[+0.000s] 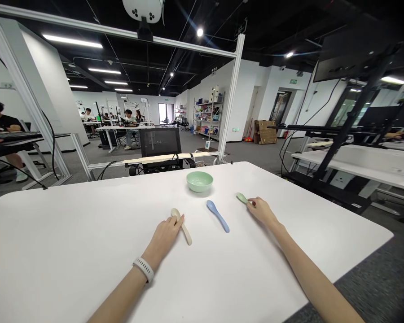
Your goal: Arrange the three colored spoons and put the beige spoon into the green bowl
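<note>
Cream spoon (186, 235) under left hand (164, 241); right fingers (252, 203) touch green spoon (241, 198).

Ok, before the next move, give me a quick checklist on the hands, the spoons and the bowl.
1. Left hand on the cream spoon: ok, it lies over the spoon's upper end.
2. Right hand on the green spoon: ok, fingertips touch it.
3. Firm grip on either spoon: cannot tell from this view.
4. Blue spoon free of both hands: ok, it lies between them on the white table.
5. Pale green bowl upright: ok, it stands beyond the spoons, untouched.
</note>
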Tool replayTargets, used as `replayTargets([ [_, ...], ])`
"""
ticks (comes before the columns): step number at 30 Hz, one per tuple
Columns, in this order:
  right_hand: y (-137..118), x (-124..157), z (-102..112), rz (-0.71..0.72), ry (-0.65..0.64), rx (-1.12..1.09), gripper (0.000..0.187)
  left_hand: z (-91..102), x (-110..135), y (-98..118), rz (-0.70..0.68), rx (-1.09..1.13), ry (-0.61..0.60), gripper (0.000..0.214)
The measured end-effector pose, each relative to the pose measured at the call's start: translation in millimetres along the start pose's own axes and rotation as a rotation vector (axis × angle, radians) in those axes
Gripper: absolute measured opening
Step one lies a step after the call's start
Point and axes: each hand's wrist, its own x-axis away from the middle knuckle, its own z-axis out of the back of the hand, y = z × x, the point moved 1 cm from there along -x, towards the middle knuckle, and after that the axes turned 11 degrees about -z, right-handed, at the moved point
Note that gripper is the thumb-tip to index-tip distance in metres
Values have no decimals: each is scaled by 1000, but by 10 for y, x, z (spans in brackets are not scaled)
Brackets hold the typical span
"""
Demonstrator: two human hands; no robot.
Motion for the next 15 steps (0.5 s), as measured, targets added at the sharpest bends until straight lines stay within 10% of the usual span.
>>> replayTargets([
  [15,16,-19,-39,5,4,-55,35,-19,-7,3,4,-49,-17,66],
])
